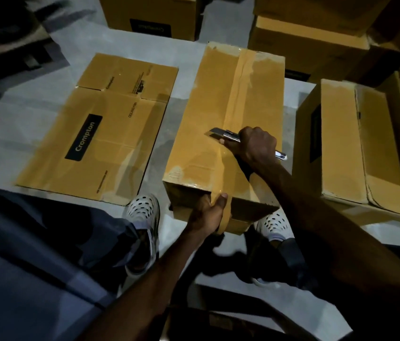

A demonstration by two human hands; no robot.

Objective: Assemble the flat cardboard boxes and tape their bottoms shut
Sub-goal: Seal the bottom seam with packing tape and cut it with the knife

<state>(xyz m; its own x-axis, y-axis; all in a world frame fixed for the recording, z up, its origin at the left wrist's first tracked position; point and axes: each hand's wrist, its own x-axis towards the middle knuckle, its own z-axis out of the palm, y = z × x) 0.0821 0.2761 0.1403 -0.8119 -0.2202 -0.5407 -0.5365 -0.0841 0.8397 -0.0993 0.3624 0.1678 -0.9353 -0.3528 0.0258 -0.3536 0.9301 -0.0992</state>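
Box [208,134], upright, taped seam up; flat box [100,134] beside its left edge, narrow floor [157,148] gap between. Left hand [208,212] clamps tape [240,94] over near edge; right hand [255,146] fisted on knife [223,135] at seam.

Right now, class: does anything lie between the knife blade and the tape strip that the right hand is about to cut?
Nothing visible does. The right hand holds the knife directly over the tape strip on the box; the left hand holds the tape at the near edge, clear of the blade.
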